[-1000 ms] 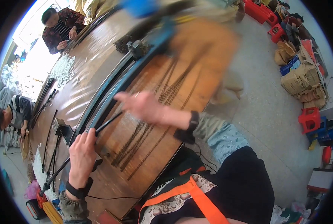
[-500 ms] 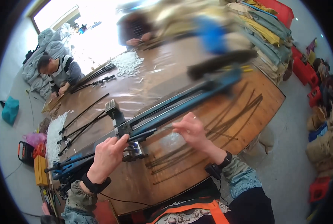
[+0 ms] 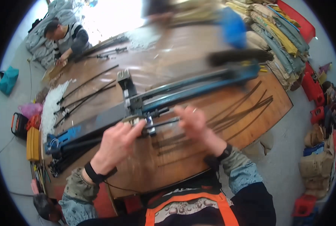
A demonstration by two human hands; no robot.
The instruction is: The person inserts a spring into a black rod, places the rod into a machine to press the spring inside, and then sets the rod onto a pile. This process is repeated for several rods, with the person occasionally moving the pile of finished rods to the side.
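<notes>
My left hand is closed round a long black cable, its index finger stretched toward a small metal clamp on the bench fixture. Past those fingers the cable's thin dark end runs toward my right hand. My right fingers are pinched together near that end, but motion blur hides what lies between them. Behind both hands a long blue-and-black metal fixture crosses the table at a slant, with an upright block beside the clamp.
Several thin brown rods lie on the wooden table at right. Black cables and piles of white pieces lie at left. A person works at the far left. Stacked fabric bundles stand at the far right.
The view has shifted, so the fixture and table sit differently in the picture. Both hands stay by the clamp, the right one now closer to the cable's end.
</notes>
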